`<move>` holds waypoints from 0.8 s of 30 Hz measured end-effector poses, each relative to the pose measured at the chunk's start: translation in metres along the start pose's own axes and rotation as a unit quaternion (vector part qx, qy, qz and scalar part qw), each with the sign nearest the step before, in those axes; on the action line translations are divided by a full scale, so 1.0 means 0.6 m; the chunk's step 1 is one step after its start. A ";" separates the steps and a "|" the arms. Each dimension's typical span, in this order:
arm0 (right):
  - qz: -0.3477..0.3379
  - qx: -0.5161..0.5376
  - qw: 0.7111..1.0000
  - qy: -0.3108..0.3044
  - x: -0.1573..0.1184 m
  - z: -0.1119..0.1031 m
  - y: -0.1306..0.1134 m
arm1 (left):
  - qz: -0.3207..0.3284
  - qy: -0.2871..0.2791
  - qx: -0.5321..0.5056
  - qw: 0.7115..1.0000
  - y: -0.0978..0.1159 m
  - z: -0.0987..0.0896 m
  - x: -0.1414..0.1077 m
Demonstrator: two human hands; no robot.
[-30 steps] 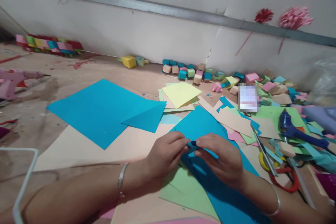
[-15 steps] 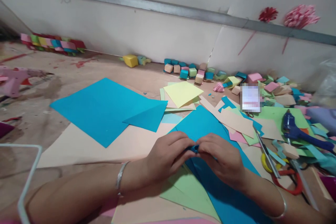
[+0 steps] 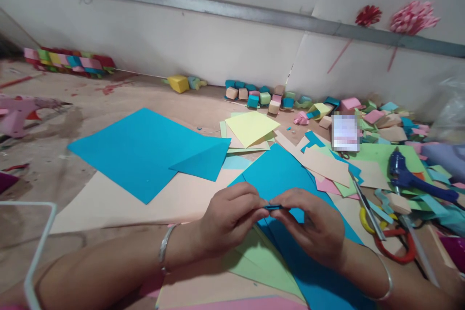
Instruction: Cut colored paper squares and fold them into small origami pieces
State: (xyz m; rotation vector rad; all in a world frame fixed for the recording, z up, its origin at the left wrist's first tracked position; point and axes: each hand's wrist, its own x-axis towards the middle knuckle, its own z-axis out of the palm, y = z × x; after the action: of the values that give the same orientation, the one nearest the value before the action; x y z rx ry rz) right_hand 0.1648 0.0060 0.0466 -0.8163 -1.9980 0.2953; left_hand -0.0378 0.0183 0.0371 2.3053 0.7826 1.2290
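A small folded blue paper piece [image 3: 273, 207] is pinched between both hands, above a large blue sheet [image 3: 301, 247]. My left hand [image 3: 232, 213] grips its left end between thumb and fingers. At its right end, the thumb and fingertips of my right hand [image 3: 316, 223] close on it, with a gap inside the curl of the fingers. Light green sheets [image 3: 267, 266] lie under and beside the blue one. Another big blue sheet [image 3: 134, 147] rests to the left over a pale peach sheet [image 3: 94, 203].
Scissors with red and yellow handles [image 3: 399, 247] and a blue glue gun [image 3: 410, 177] lie right among paper scraps. A pink glue gun [image 3: 16, 111] is far left. Small paper boxes [image 3: 253, 101] line the wall. A white wire frame [image 3: 43, 237] stands lower left.
The small blue piece now looks flatter and more level between my fingertips. My right hand's fingers have arched, opening a gap behind the pinch. The view has shifted slightly.
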 end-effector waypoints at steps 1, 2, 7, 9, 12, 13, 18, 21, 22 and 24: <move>0.014 0.004 1.000 0.010 -0.002 0.002 0.000 | -0.004 -0.003 -0.003 1.000 0.000 0.000 0.002; 0.026 0.003 1.000 0.016 -0.004 0.003 0.001 | -0.008 -0.006 -0.006 1.000 0.000 0.000 0.003; 0.021 -0.026 0.999 0.004 -0.001 0.001 0.000 | -0.023 0.005 -0.004 1.000 0.003 -0.001 0.007; 0.009 -0.034 0.999 0.002 0.002 -0.001 -0.001 | -0.028 -0.004 -0.005 1.000 0.004 -0.002 0.006; 0.022 -0.035 0.999 -0.008 0.003 -0.003 0.000 | -0.030 -0.006 -0.005 1.000 0.004 -0.003 0.005; 0.035 -0.030 0.999 -0.015 0.002 -0.003 0.000 | -0.030 -0.004 -0.006 1.000 0.004 -0.003 0.004; 0.055 -0.007 0.998 -0.025 -0.002 0.000 0.008 | -0.025 0.009 -0.011 1.000 0.000 -0.001 0.005; 0.040 0.005 0.999 -0.021 -0.002 0.002 0.010 | -0.021 0.006 -0.005 1.000 -0.002 -0.001 0.006; 0.040 0.010 0.999 -0.024 -0.002 0.002 0.010 | -0.017 0.005 -0.004 1.000 -0.003 -0.001 0.006; 0.049 0.021 0.998 -0.029 -0.001 0.003 0.010 | -0.011 0.004 -0.003 1.000 -0.004 -0.001 0.005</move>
State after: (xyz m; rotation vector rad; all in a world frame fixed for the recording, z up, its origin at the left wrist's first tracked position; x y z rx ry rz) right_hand 0.1664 0.0101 0.0422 -0.8886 -2.0025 0.4203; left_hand -0.0374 0.0220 0.0381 2.2830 0.8036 1.2301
